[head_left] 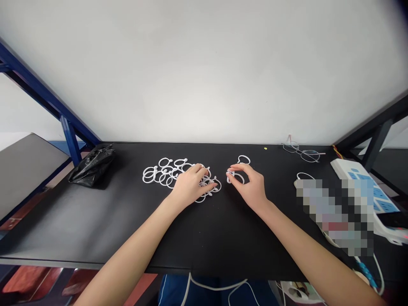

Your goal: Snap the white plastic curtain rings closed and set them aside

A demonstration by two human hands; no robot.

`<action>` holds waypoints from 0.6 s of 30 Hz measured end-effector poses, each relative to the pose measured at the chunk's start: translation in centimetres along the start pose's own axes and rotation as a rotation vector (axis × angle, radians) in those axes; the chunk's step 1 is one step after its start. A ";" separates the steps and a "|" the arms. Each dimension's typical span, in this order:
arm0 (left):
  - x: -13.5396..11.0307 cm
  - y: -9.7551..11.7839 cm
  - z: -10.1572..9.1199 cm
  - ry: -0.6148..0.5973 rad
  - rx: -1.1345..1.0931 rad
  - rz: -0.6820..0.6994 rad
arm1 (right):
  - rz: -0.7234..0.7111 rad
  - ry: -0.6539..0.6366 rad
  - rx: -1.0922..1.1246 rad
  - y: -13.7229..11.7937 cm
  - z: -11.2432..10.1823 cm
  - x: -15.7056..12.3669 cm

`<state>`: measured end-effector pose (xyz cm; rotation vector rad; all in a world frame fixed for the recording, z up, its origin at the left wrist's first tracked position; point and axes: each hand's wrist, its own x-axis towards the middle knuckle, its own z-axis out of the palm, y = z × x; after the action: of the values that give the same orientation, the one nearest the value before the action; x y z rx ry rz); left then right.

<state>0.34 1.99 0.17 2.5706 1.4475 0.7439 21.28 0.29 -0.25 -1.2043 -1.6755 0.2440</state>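
A: You face a pale wall behind a black table. Your right hand pinches a white ring by its small end, between thumb and fingertips.

B: Your left hand arches over the pile of white rings, thumb and forefinger parted; whether its hidden fingers touch one, I can't tell.

A: So you seem to be handling one ring while sorting through the others?

B: Looks so. They overlap, so your next move would call for a light pinch on just one.

A: Just beyond your right fingers lies a loose ring.

B: Farther out: black bag leftward, glasses and power strip rightward.
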 end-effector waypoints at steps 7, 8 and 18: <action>-0.1 0.7 -0.4 0.106 -0.006 0.125 | 0.010 0.091 0.193 -1.2 0.3 -0.7; -0.2 1.0 -0.5 0.105 -0.026 0.169 | 0.009 0.086 0.227 -1.5 0.4 -0.8; -0.6 1.9 0.1 0.045 -0.136 0.298 | -0.043 0.083 0.368 -2.4 0.8 -1.6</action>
<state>1.64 0.49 0.49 2.7073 0.9933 0.9060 19.14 -1.88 -0.05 -0.8904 -1.5027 0.4486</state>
